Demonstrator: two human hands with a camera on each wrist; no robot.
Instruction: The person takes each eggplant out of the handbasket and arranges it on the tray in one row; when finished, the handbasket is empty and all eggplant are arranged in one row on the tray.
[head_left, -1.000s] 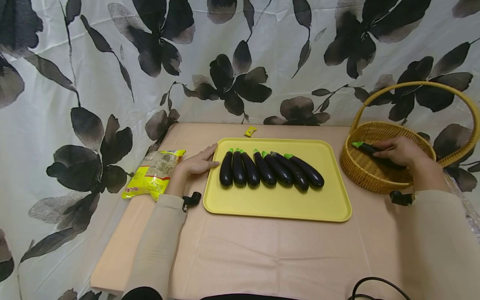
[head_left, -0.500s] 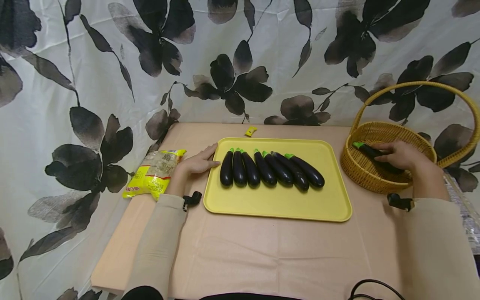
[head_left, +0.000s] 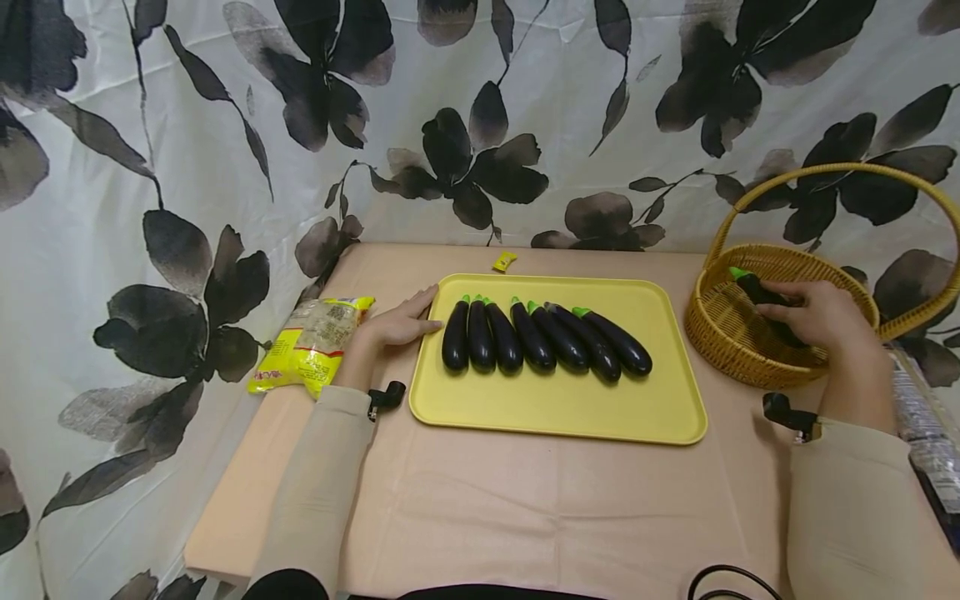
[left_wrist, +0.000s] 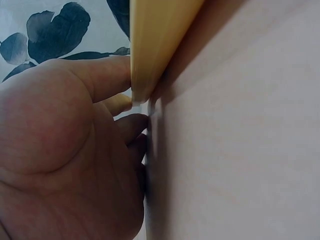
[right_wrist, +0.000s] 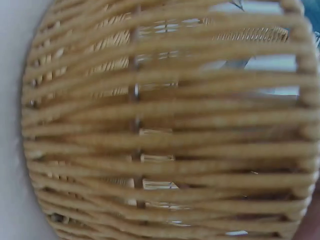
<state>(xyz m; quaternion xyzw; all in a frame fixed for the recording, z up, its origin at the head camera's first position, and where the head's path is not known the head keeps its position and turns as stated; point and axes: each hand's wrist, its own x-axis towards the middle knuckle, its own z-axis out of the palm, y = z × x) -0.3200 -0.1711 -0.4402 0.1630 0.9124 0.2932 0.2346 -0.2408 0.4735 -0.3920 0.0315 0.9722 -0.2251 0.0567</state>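
Note:
My right hand reaches into the wicker basket at the right and grips a dark eggplant near its middle, green stem end pointing up and left. The basket's woven wall fills the right wrist view, hiding the fingers there. On the yellow tray several more eggplants lie side by side in a row. My left hand rests at the tray's left edge with fingers extended. In the left wrist view its thumb touches the tray's side.
A yellow plastic packet lies left of my left forearm. Behind the tray is a small yellow wrapped piece. The basket's tall handle arches over its opening. A black cable loops at the front edge.
In the basket, my right hand and the eggplant have shifted slightly right and the stem end has risen a little. The right forearm has swung left. The left hand stays at the tray.

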